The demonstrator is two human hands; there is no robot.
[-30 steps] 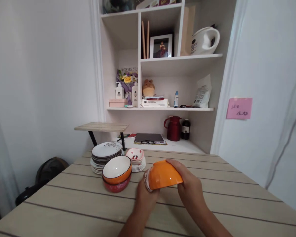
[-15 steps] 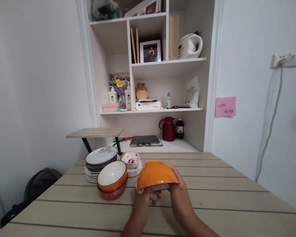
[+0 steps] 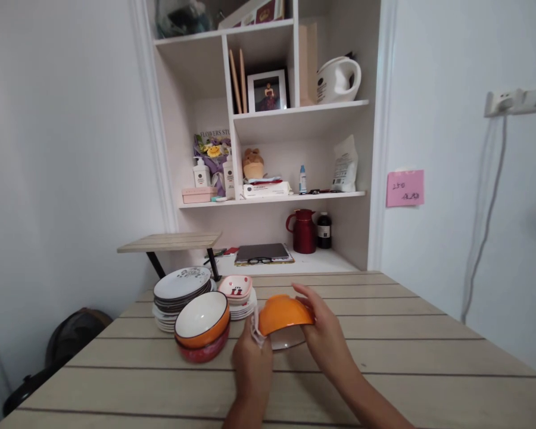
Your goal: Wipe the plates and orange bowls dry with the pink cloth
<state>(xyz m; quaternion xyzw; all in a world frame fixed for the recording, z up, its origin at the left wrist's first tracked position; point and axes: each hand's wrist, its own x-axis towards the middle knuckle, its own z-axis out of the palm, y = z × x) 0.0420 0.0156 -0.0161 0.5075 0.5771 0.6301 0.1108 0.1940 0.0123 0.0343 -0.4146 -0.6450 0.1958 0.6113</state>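
An orange bowl (image 3: 286, 313), white inside, is tipped over above the table with its opening facing down and toward me. My right hand (image 3: 324, 325) grips its right side, thumb under the rim and index finger stretched out past the base. At the left rim my left hand (image 3: 253, 357) is closed on a thin whitish cloth (image 3: 256, 329), which touches the bowl; its fingertips are partly hidden. To the left, another orange bowl (image 3: 203, 316) stands upright inside a red bowl (image 3: 206, 350).
Behind the bowls are a stack of plates (image 3: 183, 283) and small patterned dishes (image 3: 236, 286) on white saucers (image 3: 243, 311). A low wooden stand (image 3: 170, 241) is at the back left. Shelves beyond hold a red jug (image 3: 304, 231) and a laptop (image 3: 262, 252).
The bowl has tilted, so more of its white inside shows. My left hand has moved slightly left with the cloth, out from under the bowl; my right index finger has lifted off the bowl.
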